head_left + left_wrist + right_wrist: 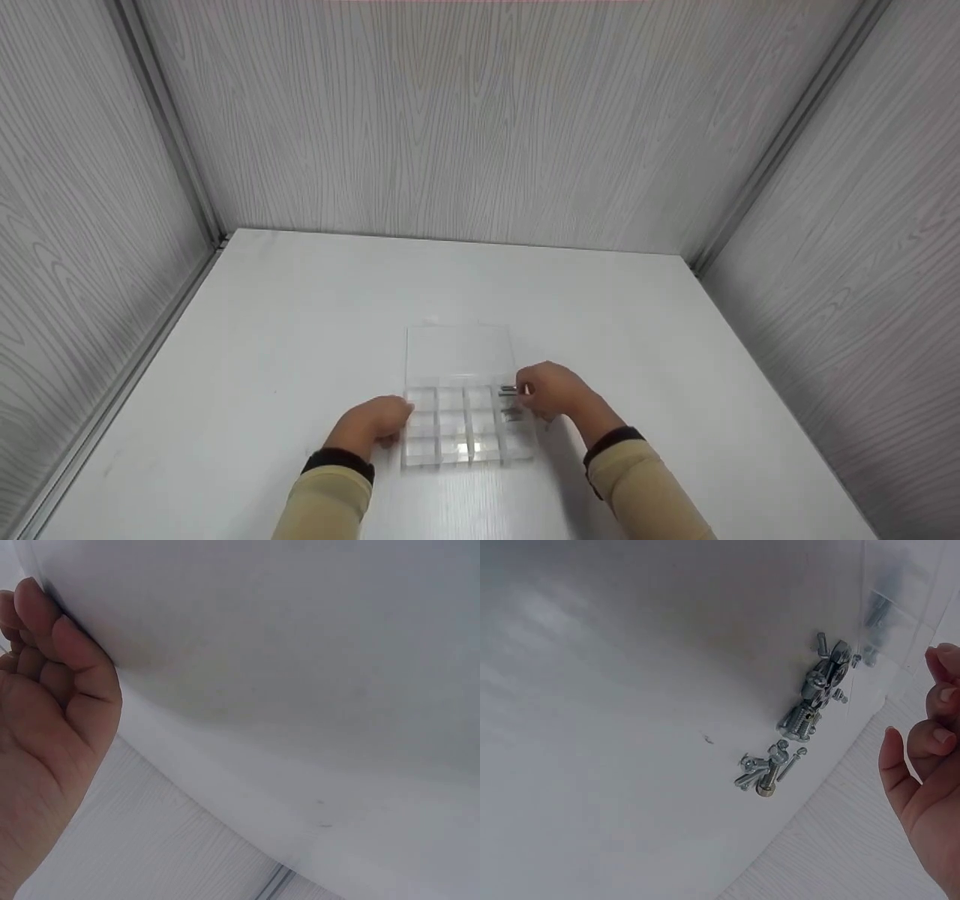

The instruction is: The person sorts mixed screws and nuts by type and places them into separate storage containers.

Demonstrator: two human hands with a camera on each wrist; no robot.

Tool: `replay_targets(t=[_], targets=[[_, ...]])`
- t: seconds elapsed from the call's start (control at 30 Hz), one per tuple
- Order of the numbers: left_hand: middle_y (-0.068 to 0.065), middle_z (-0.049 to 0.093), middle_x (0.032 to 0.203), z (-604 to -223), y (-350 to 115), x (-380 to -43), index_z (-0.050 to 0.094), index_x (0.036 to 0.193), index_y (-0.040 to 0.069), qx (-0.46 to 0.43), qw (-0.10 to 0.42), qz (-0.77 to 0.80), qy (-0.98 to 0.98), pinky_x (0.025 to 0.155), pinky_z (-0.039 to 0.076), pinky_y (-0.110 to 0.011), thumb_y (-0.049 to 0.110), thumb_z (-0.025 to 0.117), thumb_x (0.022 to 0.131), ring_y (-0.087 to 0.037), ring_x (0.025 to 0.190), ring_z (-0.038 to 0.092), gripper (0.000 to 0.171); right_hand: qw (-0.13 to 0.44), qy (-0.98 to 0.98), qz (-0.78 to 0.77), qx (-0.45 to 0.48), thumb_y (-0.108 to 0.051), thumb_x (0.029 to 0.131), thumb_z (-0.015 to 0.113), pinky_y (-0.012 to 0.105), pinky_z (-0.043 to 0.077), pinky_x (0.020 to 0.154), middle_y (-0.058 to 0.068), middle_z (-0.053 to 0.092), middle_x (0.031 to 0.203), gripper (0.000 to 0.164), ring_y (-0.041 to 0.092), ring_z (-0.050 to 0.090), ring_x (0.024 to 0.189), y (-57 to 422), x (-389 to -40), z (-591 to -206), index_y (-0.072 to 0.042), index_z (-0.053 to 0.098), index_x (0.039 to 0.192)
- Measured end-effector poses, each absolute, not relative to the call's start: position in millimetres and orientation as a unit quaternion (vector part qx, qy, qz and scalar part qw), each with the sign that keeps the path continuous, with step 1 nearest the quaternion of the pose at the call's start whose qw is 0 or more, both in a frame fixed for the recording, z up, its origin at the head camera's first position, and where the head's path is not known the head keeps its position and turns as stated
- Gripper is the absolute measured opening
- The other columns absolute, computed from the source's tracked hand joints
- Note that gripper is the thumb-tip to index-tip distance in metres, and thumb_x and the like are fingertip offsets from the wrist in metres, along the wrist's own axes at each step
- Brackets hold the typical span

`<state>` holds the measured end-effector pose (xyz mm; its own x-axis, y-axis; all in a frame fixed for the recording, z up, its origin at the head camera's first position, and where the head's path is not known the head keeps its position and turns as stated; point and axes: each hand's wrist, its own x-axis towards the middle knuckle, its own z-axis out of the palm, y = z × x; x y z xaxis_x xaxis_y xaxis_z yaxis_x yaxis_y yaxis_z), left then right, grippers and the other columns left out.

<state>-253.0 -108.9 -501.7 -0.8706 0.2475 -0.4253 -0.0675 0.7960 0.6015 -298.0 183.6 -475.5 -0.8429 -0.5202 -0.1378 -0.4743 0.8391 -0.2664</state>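
L hand point(373, 420) grips the L edge of the clear compartment box point(420, 448), flat on the bench point(262, 322), lid point(459, 351) open & folded back. R hand point(553, 390), fingers bent, is at its far R side nr metal bits point(513, 414); can't tell if it pinches one. Loose screws etc. point(804, 718) lie on bench by box's R side.

clear compartment box point(421, 426): lying flat, lid open | silvery metal hardware point(513, 414): in right-hand column
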Motion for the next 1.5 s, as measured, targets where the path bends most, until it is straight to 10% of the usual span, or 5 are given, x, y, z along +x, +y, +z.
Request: replay_targets(t=[1.5], targets=[[-0.001,0.039,0.046,-501,-108,-253,0.047,0.060,0.008,0.050,0.244,0.309,0.918,0.049,0.035,-0.025,0.023,0.031,0.099,-0.013,0.040,0.034,0.044,0.086,0.989,-0.004,-0.122,-0.011,0.080,0.064,0.033,0.042,0.060,0.000,0.053,0.068,0.012,0.017,0.048,0.063,241,-314,-505,-0.013,0.053,0.074]])
